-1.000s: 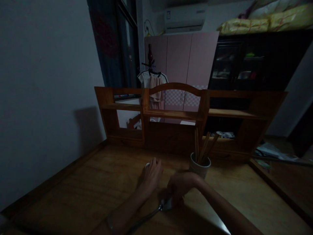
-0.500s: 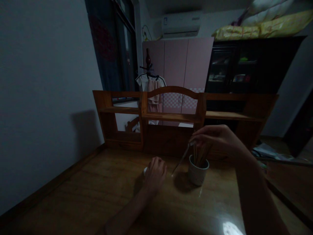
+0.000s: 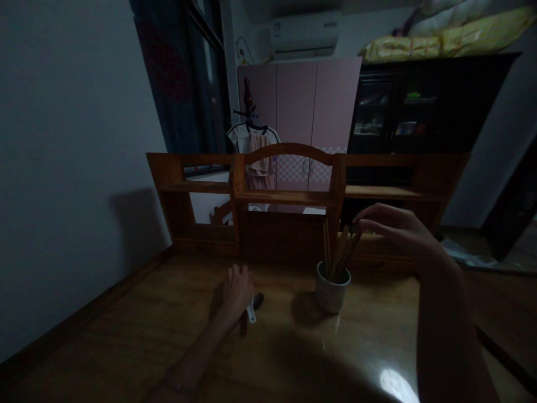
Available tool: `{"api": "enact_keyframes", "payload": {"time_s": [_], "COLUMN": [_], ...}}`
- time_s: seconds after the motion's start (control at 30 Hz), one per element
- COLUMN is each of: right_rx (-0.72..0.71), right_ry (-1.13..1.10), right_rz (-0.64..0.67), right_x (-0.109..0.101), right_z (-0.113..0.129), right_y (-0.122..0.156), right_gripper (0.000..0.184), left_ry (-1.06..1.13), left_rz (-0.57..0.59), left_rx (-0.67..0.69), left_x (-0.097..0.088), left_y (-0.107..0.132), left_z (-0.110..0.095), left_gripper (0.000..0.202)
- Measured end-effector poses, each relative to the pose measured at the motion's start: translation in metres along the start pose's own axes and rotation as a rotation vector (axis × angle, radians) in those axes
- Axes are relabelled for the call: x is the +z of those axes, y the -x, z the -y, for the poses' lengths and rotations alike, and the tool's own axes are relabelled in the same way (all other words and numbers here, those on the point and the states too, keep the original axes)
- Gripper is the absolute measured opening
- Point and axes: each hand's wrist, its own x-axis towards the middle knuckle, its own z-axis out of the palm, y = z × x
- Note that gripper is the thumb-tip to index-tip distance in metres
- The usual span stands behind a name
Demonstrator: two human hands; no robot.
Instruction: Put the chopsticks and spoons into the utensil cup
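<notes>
My left hand (image 3: 238, 288) rests on the table with fingers curled down over the white spoon (image 3: 251, 313), whose handle sticks out beside the palm. A dark wooden spoon (image 3: 258, 302) lies against it, partly hidden by the hand and the white spoon. Above the right side of a pale cup (image 3: 331, 295), my right hand (image 3: 390, 226) pinches the rounded end of a slim metal spoon (image 3: 354, 228). The rest of that spoon is hard to make out among the chopsticks (image 3: 335, 254) standing in the cup.
A wooden shelf unit (image 3: 289, 196) closes off the table's far side. The white wall (image 3: 75, 224) runs along the left. A lamp reflection (image 3: 396, 386) shines on the glossy table (image 3: 293, 358) at the front right.
My right hand has moved right, from the cup's left side to above its right side, with the metal spoon. My left hand has shifted left over the white spoon, uncovering the wooden spoon.
</notes>
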Motion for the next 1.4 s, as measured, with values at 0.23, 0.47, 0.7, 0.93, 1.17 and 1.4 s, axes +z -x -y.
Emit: {"api": "enact_keyframes", "payload": {"time_s": [0.23, 0.47, 0.7, 0.93, 1.17, 1.4], "right_rx": [-0.002, -0.038, -0.053, -0.013, 0.028, 0.075], "right_ry": [-0.177, 0.030, 0.384, 0.470, 0.416, 0.363], "right_rz": [0.202, 0.334, 0.379, 0.420, 0.401, 0.282], "right_x": [0.025, 0.050, 0.072, 0.086, 0.075, 0.057], "right_z": [-0.012, -0.012, -0.011, -0.009, -0.002, -0.005], "right_y": [-0.015, -0.019, -0.017, -0.018, -0.016, -0.015], "right_gripper": [0.032, 0.015, 0.033, 0.043, 0.036, 0.032], "left_ry": [-0.025, -0.038, 0.060, 0.116, 0.148, 0.147], "left_rz": [0.099, 0.143, 0.132, 0.142, 0.115, 0.097], "left_rx": [0.057, 0.230, 0.168, 0.116, 0.120, 0.070], "left_x": [0.007, 0.005, 0.003, 0.008, 0.016, 0.015], "left_y": [-0.004, 0.010, 0.011, 0.008, 0.007, 0.006], "left_z": [0.009, -0.003, -0.003, -0.002, 0.001, -0.006], "left_gripper": [0.033, 0.037, 0.029, 0.029, 0.024, 0.028]}}
